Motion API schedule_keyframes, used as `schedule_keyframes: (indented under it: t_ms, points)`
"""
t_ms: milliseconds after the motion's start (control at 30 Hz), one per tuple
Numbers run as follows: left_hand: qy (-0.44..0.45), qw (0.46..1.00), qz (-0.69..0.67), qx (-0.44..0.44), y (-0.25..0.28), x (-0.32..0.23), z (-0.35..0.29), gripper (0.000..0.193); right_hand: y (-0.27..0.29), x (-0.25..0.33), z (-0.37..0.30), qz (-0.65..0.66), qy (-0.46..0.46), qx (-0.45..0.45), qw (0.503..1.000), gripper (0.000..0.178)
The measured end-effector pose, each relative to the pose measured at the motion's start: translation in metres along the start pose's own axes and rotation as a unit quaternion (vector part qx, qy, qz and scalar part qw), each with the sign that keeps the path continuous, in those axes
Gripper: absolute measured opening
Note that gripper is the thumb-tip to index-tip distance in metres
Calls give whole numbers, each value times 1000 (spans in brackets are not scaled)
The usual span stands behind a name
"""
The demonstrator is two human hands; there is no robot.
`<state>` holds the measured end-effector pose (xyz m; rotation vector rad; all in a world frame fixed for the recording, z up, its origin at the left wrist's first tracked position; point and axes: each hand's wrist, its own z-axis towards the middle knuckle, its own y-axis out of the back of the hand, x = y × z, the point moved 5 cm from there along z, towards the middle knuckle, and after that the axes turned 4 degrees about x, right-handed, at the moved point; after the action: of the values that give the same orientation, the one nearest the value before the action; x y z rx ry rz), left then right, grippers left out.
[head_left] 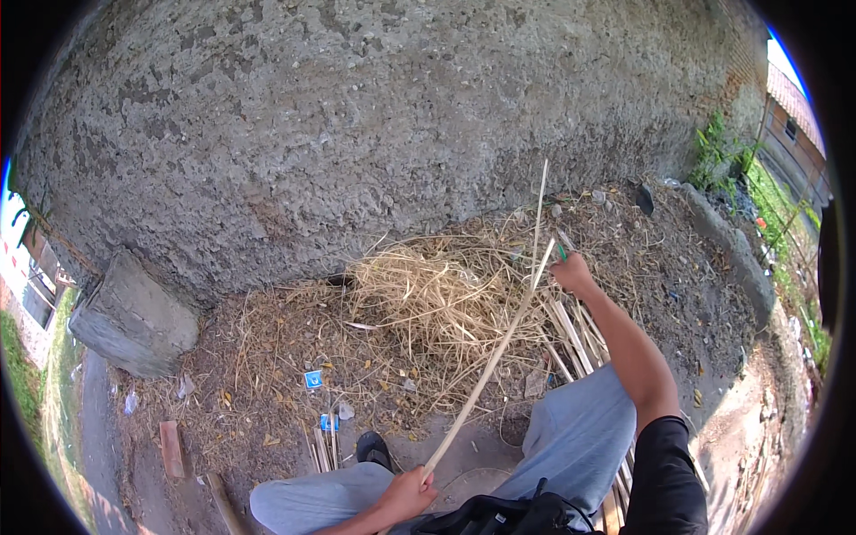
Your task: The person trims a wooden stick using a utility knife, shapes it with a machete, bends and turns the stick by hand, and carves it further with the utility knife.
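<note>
My left hand, low in the head view, is closed round the near end of a long pale bamboo strip. The strip slants up and away to the right. Close to its far end, a thinner sliver points up toward the wall; I cannot tell whether the two are joined. My right hand is closed on a small green-handled tool beside the strip's far end. The tool's working end is too small to make out clearly.
A heap of straw-like shavings lies against the rough grey wall. More bamboo strips rest by my right leg, and several thin ones by my left foot. A concrete block and a brick are at left.
</note>
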<state>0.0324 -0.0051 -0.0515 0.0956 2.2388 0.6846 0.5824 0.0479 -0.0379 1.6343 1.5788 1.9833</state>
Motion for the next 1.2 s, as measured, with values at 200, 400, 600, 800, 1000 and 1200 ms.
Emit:
schedule_keyframes:
  t_ms: [200, 400, 600, 800, 1000, 1200]
  points:
    - [8, 1000, -16, -14, 6, 3, 4, 27, -15, 27, -43, 57, 93, -9, 994, 49]
    - [-6, 1000, -19, -12, 6, -9, 1, 25, -26, 33, -41, 50, 131, -26, 990, 48]
    - [-49, 998, -33, -37, 2, 0, 4, 23, -31, 33, -31, -42, 110, -95, 988, 41]
    - [-69, 996, -50, -18, -2, 8, 10, 23, -42, 9, -16, 216, -28, -23, 976, 35]
    - [-55, 996, -65, -33, 1, 8, 7, 22, -16, 76, -74, -62, 163, -157, 972, 16]
    - [-52, 996, -67, -9, 1, 2, 8, 23, -21, 66, -73, -124, 352, -186, 909, 24]
